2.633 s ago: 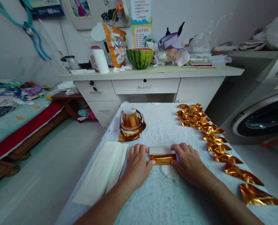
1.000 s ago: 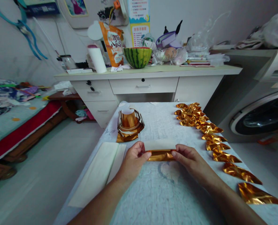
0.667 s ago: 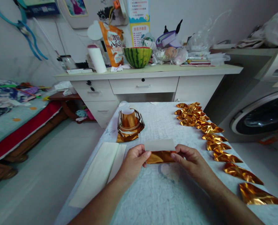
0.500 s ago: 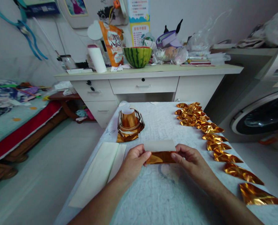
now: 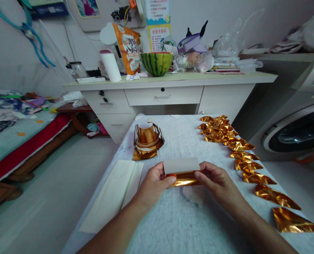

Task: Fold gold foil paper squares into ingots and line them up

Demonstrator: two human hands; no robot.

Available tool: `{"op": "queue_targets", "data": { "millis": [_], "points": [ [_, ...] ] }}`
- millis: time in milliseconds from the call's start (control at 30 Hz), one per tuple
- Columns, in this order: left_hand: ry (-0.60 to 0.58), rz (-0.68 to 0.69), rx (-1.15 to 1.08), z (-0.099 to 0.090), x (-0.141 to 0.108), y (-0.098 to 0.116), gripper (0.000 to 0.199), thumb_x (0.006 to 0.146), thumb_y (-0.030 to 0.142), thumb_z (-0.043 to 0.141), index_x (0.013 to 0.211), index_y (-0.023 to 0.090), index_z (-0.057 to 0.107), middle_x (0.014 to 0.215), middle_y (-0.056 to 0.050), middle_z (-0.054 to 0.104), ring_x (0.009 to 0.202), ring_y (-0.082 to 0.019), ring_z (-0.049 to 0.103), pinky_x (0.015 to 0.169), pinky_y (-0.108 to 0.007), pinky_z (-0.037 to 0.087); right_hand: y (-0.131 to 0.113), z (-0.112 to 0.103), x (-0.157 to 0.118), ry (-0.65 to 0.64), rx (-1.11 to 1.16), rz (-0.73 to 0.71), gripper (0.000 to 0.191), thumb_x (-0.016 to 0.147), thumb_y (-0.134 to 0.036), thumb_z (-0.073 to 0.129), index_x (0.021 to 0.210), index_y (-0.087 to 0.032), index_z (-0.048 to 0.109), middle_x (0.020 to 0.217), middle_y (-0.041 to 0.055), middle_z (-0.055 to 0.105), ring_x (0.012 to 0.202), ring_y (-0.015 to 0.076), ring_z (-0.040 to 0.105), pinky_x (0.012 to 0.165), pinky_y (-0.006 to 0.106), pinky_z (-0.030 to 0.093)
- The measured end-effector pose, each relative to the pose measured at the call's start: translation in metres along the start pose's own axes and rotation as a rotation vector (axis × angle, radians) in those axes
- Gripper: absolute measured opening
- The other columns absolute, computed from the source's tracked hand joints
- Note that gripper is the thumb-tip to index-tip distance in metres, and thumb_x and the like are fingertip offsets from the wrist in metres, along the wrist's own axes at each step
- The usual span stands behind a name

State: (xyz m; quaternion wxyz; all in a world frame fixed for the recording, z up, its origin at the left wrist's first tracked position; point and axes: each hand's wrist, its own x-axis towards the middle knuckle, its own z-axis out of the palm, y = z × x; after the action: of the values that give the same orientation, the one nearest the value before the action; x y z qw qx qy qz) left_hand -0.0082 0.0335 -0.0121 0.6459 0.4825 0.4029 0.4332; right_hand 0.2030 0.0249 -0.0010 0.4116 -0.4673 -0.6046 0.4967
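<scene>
Between my two hands is a sheet of gold foil paper [image 5: 185, 179], its white back showing along the far part and a folded gold strip nearest me. My left hand [image 5: 159, 180] pinches its left end, thumb on top. The right end is gripped by my right hand [image 5: 211, 178], thumb pressed on the gold strip. Beyond my left hand stands a loose curled stack of gold foil sheets [image 5: 147, 137]. Left of that hand lie white paper sheets [image 5: 110, 194]. Several folded gold foil pieces [image 5: 245, 164] form a line down the right side of the table.
The cloth-covered table [image 5: 178, 141] reaches a white desk [image 5: 163, 84]. On the desk are a half watermelon [image 5: 157, 64], an orange snack bag [image 5: 127, 47] and a white paper roll [image 5: 111, 66]. A washing machine [image 5: 291, 88] stands at the right, a bed [image 5: 27, 141] at the left.
The near gold strip has tilted and catches more light, and my left thumb lies a little further onto it. Both hands keep hold of the sheet. The view has shifted slightly.
</scene>
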Motion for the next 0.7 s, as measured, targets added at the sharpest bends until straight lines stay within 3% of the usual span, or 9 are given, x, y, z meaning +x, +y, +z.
{"op": "queue_targets", "data": {
  "millis": [100, 200, 300, 400, 533, 700],
  "points": [
    [0.067, 0.008, 0.029, -0.001, 0.002, -0.004, 0.027, 0.08, 0.024, 0.064, 0.105, 0.016, 0.057, 0.092, -0.004, 0.069, 0.075, -0.014, 0.06, 0.063, -0.022, 0.041, 0.003, 0.002, 0.002, -0.004, -0.033, 0.027, 0.022, 0.088, -0.04, 0.058, 0.079, -0.021, 0.052, 0.073, -0.0016, 0.056, 0.067, 0.0144, 0.053, 0.06, 0.025, 0.04],
    [0.17, 0.029, 0.123, -0.004, 0.003, -0.006, 0.023, 0.086, 0.026, 0.057, 0.107, 0.018, 0.05, 0.079, 0.001, 0.065, 0.06, -0.011, 0.052, 0.053, -0.021, 0.034, 0.002, 0.005, 0.001, 0.029, -0.152, 0.05, 0.017, 0.087, -0.033, 0.056, 0.097, -0.022, 0.048, 0.075, -0.002, 0.058, 0.067, 0.015, 0.055, 0.059, 0.026, 0.041],
    [0.206, 0.077, 0.235, -0.005, 0.002, -0.007, 0.029, 0.088, 0.025, 0.053, 0.116, 0.021, 0.044, 0.071, 0.004, 0.059, 0.06, -0.011, 0.051, 0.056, -0.022, 0.035, -0.001, 0.008, -0.001, 0.028, -0.28, 0.069, 0.041, 0.088, -0.027, 0.053, 0.125, -0.022, 0.036, 0.07, -0.0048, 0.058, 0.062, 0.0152, 0.055, 0.058, 0.026, 0.04],
    [0.219, 0.107, 0.367, -0.004, 0.001, -0.006, 0.033, 0.089, 0.023, 0.051, 0.121, 0.022, 0.042, 0.069, 0.006, 0.055, 0.06, -0.012, 0.05, 0.059, -0.023, 0.035, 0.001, 0.007, -0.001, -0.005, -0.399, 0.073, 0.056, 0.087, -0.023, 0.051, 0.138, -0.019, 0.026, 0.067, -0.0056, 0.058, 0.059, 0.016, 0.055, 0.058, 0.028, 0.041],
    [0.196, 0.117, 0.47, -0.003, 0.003, -0.005, 0.033, 0.087, 0.018, 0.05, 0.12, 0.021, 0.045, 0.066, 0.006, 0.051, 0.06, -0.012, 0.048, 0.058, -0.023, 0.033, 0.01, 0.003, -0.001, 0.086, -0.685, -0.082, 0.056, 0.082, -0.022, 0.058, 0.134, -0.017, 0.038, 0.083, 0.002, 0.061, 0.075, 0.0207, 0.057, 0.069, 0.034, 0.045],
    [0.121, 0.124, 0.519, -0.001, 0.004, -0.005, 0.033, 0.088, 0.016, 0.048, 0.12, 0.022, 0.045, 0.065, 0.007, 0.052, 0.06, -0.012, 0.049, 0.058, -0.023, 0.033, 0.001, 0.005, -0.004, 0.237, -0.895, -0.395, 0.022, 0.084, -0.02, 0.059, 0.105, -0.019, 0.06, 0.1, 0.0098, 0.056, 0.091, 0.0257, 0.052, 0.078, 0.041, 0.043]
  ]
}}
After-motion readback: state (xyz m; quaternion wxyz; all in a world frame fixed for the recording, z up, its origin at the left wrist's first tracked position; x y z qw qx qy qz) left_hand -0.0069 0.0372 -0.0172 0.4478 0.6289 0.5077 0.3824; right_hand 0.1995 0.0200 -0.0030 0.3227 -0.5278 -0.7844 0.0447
